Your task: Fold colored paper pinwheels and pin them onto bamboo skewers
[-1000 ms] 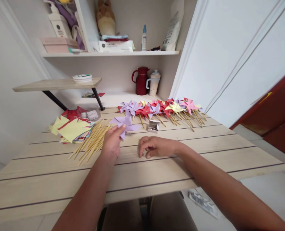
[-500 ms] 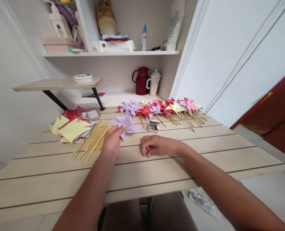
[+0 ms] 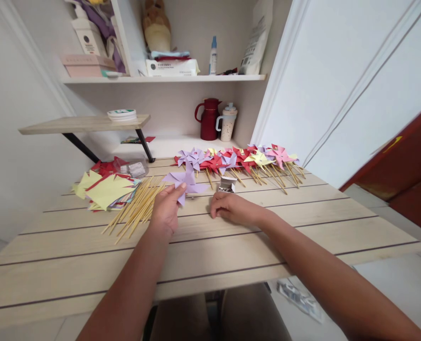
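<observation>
Between thumb and fingers, my left hand (image 3: 166,208) grips a purple paper pinwheel (image 3: 184,182) above the table. Under and beside that hand lies a bundle of thin wooden sticks (image 3: 132,213). My right hand (image 3: 231,207) is low over the tabletop, its fingers curled together and pointing down. Whatever they may pinch is hidden. Just behind its knuckles stands a small open box (image 3: 228,183) with shiny contents, its lower part covered by the hand. Farther back, finished pinwheels (image 3: 215,163) in red, purple, yellow and pink lie in a row on their sticks.
Cut paper sheets (image 3: 109,192) are piled at the left, near a clear plastic box (image 3: 135,168). A small raised shelf (image 3: 85,124) stands behind them. A red jug (image 3: 209,121) and a cup (image 3: 228,124) stand at the back. The wooden table (image 3: 210,270) ends before my lap.
My right hand has moved slightly away from me, toward the small box, and its fingers have turned down and closed together. My left hand and the purple pinwheel have stayed put.
</observation>
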Demonstrator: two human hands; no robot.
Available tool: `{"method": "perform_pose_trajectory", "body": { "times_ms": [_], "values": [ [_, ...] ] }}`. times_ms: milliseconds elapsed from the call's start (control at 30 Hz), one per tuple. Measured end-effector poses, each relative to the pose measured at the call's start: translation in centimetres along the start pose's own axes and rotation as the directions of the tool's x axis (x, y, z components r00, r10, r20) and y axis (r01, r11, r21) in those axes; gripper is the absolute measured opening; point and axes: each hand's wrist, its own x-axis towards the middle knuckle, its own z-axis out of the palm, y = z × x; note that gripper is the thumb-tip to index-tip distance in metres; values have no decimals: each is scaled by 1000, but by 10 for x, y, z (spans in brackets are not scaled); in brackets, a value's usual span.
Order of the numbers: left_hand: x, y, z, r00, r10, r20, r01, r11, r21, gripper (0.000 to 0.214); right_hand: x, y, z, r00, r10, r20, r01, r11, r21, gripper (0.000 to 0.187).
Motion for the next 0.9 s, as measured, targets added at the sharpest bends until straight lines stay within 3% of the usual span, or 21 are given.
{"method": "perform_pose_trajectory", "body": {
  "times_ms": [167, 333, 467, 600, 733, 900],
  "values": [
    [-1, 0, 0, 1000, -2, -3, 2, 1000, 7, 23, 0, 11, -2, 996, 49, -81, -57, 993, -105, 25],
    [-2, 2, 2, 1000, -3, -18, 4, 1000, 20, 24, -3, 12, -6, 995, 41, -88, -46, 997, -63, 28],
    [-3, 3, 4, 1000, -19, -24, 19, 1000, 3, 20, -8, 11, -15, 984, 89, -156, -102, 992, -80, 35],
    [-2, 2, 3, 1000, -12, -9, 12, 1000, 9, 14, -10, 11, -19, 944, 226, -241, -256, 962, -97, 28],
    [-1, 0, 2, 1000, -14, -15, 14, 1000, 8, 13, -7, 13, -12, 879, 421, -223, -434, 901, -9, 17],
    [-1, 0, 1, 999, -21, -27, 21, 1000, 7, 10, -2, 15, 0, 860, 460, -222, -468, 884, 20, 9]
  ]
}}
